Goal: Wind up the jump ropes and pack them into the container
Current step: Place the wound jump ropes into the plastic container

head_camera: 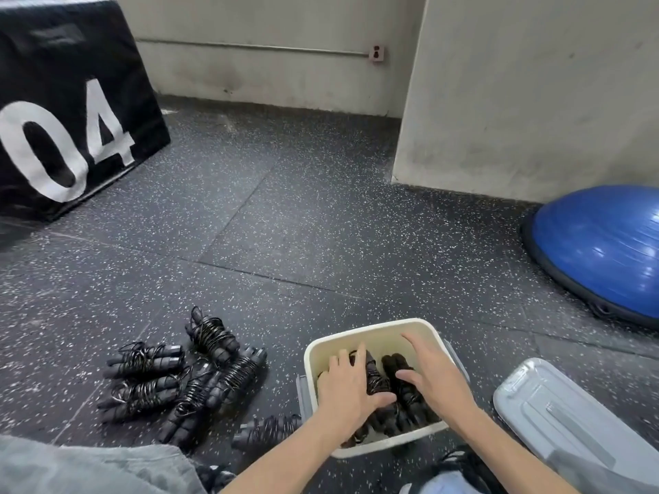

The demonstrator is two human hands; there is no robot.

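I count six wound jump ropes point(185, 379) lying on the floor point(285, 244) left of the cream container point(374, 329), five bunched together and one nearer its corner, with more wound ropes point(403, 393) inside it that I cannot count. My left hand point(351, 386) presses flat-fingered on the packed ropes, and my right hand point(428, 372) rests loosely spread over them, grasping nothing. One grey lid point(570, 415) lies just right of the container.
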